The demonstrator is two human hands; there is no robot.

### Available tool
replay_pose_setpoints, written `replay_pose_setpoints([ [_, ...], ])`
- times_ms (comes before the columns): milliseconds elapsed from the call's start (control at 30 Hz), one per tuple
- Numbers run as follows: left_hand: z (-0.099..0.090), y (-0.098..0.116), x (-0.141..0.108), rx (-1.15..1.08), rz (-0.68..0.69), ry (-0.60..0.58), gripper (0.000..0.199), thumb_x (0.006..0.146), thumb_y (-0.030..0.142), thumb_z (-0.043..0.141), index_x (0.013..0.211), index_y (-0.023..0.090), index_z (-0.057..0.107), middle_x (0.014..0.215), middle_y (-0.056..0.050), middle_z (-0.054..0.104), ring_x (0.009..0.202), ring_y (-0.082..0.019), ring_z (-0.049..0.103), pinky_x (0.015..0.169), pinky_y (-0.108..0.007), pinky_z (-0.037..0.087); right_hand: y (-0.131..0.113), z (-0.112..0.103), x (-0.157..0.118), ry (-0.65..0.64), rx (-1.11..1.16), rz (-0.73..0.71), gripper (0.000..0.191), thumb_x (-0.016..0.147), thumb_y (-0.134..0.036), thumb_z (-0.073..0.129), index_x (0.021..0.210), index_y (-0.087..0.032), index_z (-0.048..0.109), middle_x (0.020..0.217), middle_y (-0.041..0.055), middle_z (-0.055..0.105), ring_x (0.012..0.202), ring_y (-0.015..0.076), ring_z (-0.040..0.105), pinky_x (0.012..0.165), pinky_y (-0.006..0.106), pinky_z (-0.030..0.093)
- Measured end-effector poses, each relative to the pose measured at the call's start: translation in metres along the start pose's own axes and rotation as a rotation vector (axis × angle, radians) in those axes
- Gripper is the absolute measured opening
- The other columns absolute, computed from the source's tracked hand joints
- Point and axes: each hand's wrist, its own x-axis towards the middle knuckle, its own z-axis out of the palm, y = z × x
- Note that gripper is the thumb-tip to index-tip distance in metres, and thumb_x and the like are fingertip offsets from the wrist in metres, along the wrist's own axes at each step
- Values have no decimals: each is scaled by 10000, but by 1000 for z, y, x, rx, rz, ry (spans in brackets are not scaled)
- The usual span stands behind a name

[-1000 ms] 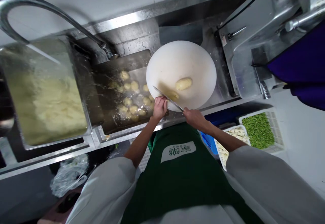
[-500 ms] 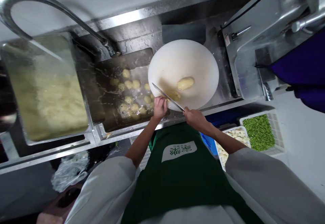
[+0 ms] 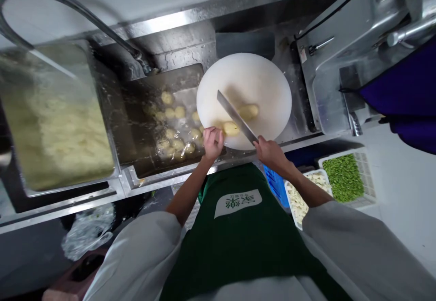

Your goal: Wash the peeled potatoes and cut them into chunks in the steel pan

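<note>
A peeled potato (image 3: 231, 128) lies near the left edge of the round white cutting board (image 3: 235, 76). My left hand (image 3: 213, 142) is closed at its left end, fingers curled; how much it grips is partly hidden. In my right hand (image 3: 271, 154) is the handle of a kitchen knife (image 3: 235, 115). The blade is raised, slanting up and left over the board just right of that potato. Behind the blade rests a second peeled potato (image 3: 251, 111), partly covered by it.
Left of the board, a sink (image 3: 136, 153) holds water and several peeled potatoes (image 3: 179, 112). Further left, a faucet (image 3: 78, 10) runs into a metal tub (image 3: 112, 155) of pale cut pieces. Baskets of chopped greens (image 3: 344, 178) and pale slices (image 3: 303, 201) stand lower right.
The knife has lifted off the left-hand potato and shifted right with my right hand, uncovering that potato. My left hand stays almost in place.
</note>
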Motion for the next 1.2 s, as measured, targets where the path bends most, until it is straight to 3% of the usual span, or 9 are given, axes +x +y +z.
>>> replay_pose_setpoints([
  [167,28,21,16,58,53,-142,220,986,399,551,967,217,673,1037,-97,660,1100,-262,556,962,-466,422,18,0,6,45,-20,70,355,1064,-325,245,1137,-109,517,914,182,717,840,275,690,688,307,381],
  [233,32,20,16,84,47,-136,243,995,403,534,923,219,676,1023,-91,660,1103,-260,545,953,-468,414,21,5,6,41,-13,75,346,1064,-325,250,1132,-117,518,909,170,717,833,269,690,681,305,374],
  [433,18,6,6,68,-22,27,198,1004,372,510,948,230,637,949,-66,636,1015,-217,591,956,-457,421,14,10,3,-18,11,30,360,1066,-336,244,1153,-126,523,934,164,720,854,264,692,701,298,394],
  [700,32,6,8,118,-20,-105,205,979,345,518,953,200,660,1011,-103,648,1043,-249,558,978,-452,400,0,7,1,-78,-49,-60,393,1063,-301,196,1227,-119,503,963,175,723,895,283,704,779,338,459],
  [867,33,5,8,106,15,-103,184,988,312,509,950,207,655,1021,-97,648,1042,-244,544,964,-432,387,2,13,3,-67,-60,-81,380,1059,-298,207,1207,-119,508,936,174,720,876,284,709,768,339,478],
  [1067,33,5,7,93,-34,-161,177,986,308,512,967,206,656,1052,-103,645,1060,-244,531,978,-438,386,-2,27,25,-106,-57,-61,348,1053,-253,235,1215,-100,503,994,195,714,937,281,710,795,326,480],
  [1200,34,7,9,82,-9,-122,211,989,346,504,923,206,647,1003,-89,653,1019,-236,550,938,-431,423,0,14,19,-100,-61,-66,371,1062,-307,227,1214,-122,511,995,187,721,924,275,706,780,324,465],
])
